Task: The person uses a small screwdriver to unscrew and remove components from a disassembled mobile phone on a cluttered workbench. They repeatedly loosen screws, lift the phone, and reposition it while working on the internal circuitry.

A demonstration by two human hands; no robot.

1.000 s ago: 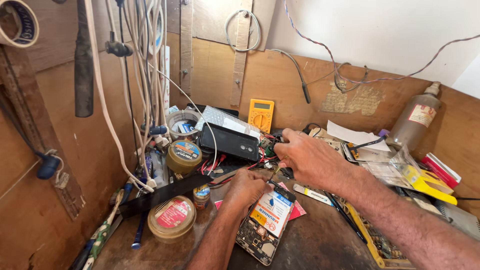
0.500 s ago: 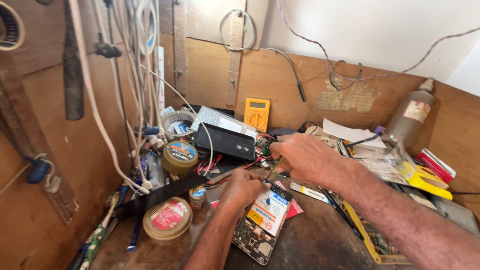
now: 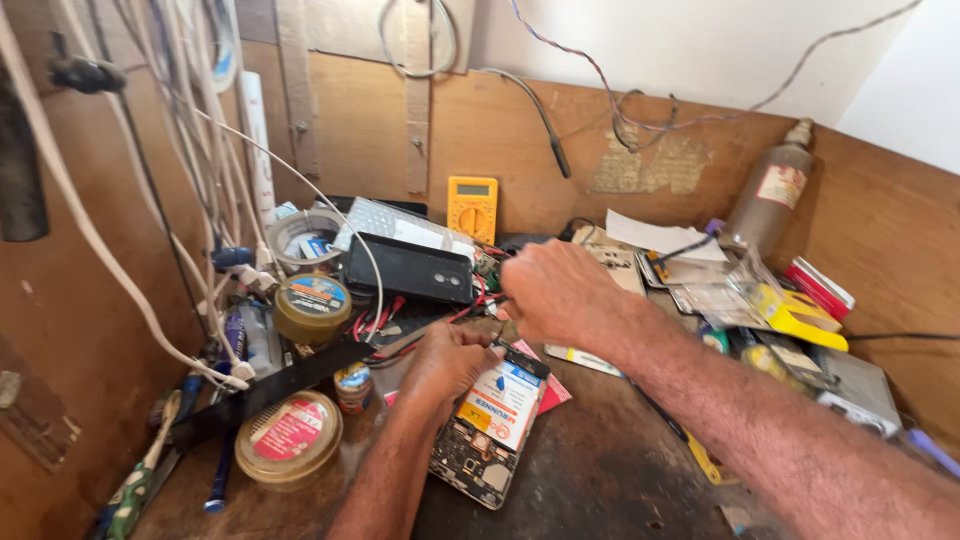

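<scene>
1. On the cluttered counter (image 3: pixel 600 470), near centre, an opened phone (image 3: pixel 490 430) is pinned under the left hand (image 3: pixel 445 365), fingers curled on its far end.
2. Just beyond, red wires (image 3: pixel 470 305) are pinched by the right hand (image 3: pixel 560 290), closed tight.

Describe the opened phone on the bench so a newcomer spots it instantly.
On the dark wooden workbench, find the left hand near the front edge. The opened phone lies under it: back cover off, white-blue-orange battery and bare circuitry showing, unlike the closed black phone behind.

right hand (image 3: pixel 560 292) fingertips hidden | opened phone (image 3: pixel 488 430) top covered by left hand (image 3: pixel 445 362)
</scene>
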